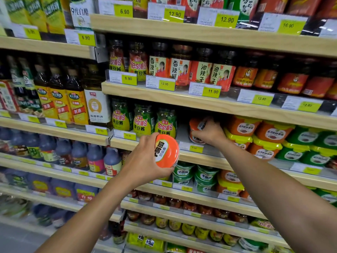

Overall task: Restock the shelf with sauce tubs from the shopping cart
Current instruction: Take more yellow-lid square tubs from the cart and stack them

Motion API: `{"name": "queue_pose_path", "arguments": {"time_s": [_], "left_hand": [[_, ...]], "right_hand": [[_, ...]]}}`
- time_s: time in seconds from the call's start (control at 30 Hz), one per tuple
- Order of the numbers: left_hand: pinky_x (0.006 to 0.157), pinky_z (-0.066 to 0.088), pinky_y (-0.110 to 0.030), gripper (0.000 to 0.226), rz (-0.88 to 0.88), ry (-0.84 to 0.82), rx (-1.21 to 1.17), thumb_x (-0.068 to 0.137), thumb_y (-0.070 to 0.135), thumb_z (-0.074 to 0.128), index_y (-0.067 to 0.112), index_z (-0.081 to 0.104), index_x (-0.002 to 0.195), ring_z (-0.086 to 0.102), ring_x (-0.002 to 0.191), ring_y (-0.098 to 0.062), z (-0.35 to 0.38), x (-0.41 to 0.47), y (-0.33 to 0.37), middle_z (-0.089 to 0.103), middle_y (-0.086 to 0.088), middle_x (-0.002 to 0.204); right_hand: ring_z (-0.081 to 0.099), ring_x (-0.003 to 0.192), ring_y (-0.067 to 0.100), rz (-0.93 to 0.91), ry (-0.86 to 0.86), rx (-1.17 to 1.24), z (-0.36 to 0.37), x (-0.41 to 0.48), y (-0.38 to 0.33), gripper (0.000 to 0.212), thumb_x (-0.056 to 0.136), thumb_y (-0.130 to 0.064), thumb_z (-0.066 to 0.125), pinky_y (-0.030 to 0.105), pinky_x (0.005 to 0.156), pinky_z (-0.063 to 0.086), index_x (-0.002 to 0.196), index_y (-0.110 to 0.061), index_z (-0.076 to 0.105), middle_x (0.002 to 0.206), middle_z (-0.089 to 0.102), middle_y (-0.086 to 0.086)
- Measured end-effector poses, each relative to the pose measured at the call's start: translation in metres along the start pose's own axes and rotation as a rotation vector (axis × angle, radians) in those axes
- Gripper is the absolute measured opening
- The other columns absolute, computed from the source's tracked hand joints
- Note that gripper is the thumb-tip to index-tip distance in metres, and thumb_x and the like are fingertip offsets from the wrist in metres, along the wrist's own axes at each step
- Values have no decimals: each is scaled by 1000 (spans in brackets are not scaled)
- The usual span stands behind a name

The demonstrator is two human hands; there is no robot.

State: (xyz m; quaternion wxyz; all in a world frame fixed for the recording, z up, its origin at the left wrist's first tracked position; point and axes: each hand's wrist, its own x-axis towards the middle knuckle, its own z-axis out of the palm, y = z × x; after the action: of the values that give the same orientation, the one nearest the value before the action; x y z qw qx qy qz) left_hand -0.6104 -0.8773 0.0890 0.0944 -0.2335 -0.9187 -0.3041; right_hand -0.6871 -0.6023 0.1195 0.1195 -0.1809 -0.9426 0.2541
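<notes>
My left hand [145, 159] grips a round sauce tub with an orange lid [166, 150], held in the air in front of the wooden shelf [193, 156], lid facing me. My right hand [209, 133] reaches onto that shelf and holds a second orange-lidded tub [196, 127], which is tilted in the gap between the green jars and the stacked tubs. My fingers cover much of this tub. The shopping cart is out of view.
Green-labelled bean sauce jars [165, 123] stand left of the gap. Stacked orange and yellow-lidded tubs [242, 132] and green ones [300, 143] fill the shelf to the right. Chili sauce jars [179, 68] line the shelf above, green tubs [184, 172] the one below.
</notes>
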Motion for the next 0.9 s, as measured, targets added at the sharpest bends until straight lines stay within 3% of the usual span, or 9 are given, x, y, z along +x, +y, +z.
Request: {"name": "queue_pose_path", "arguments": {"time_s": [0.1,0.23,0.4,0.57,0.77,0.9], "left_hand": [[92,56,-43,112,-3,-8,13,64,72,80,39,14,148,49,125,-19,0,3,-5,29,9,141],[89,56,-45,115,-12,-9,30,63,72,80,35,14,150,51,124,-20,2,10,-10,30,8,141],[91,56,-45,117,-27,-17,12,62,71,81,34,15,152,51,125,-20,7,21,-12,30,7,142],[93,56,-43,114,-11,-25,-38,64,70,82,36,16,150,52,122,-20,14,28,-8,30,8,138],[91,57,-44,115,-5,-34,-28,63,74,79,36,16,151,52,121,-19,20,35,-5,32,8,139],[92,56,-43,117,-6,-37,-9,64,70,81,33,15,153,51,124,-20,21,40,-3,32,7,141]], "right_hand": [[52,123,37,20,-12,-22,6,5,9,85,71,-60,73,39,100,47,139,-18,44,133,51,19],[52,121,38,-28,-17,-141,7,7,10,85,62,-69,61,40,100,48,132,-22,52,132,54,15],[50,119,33,-307,218,-361,13,-13,20,48,80,-45,67,42,95,47,125,-29,65,131,57,4],[54,119,28,-350,193,-361,13,-10,29,42,86,-29,67,41,91,52,127,-29,63,130,61,-1],[57,118,30,-326,192,-354,17,3,33,50,85,-17,66,39,87,52,133,-28,59,131,62,3],[58,119,34,-295,134,-299,20,18,31,68,79,-7,72,37,95,50,141,-27,55,134,61,9]]}}
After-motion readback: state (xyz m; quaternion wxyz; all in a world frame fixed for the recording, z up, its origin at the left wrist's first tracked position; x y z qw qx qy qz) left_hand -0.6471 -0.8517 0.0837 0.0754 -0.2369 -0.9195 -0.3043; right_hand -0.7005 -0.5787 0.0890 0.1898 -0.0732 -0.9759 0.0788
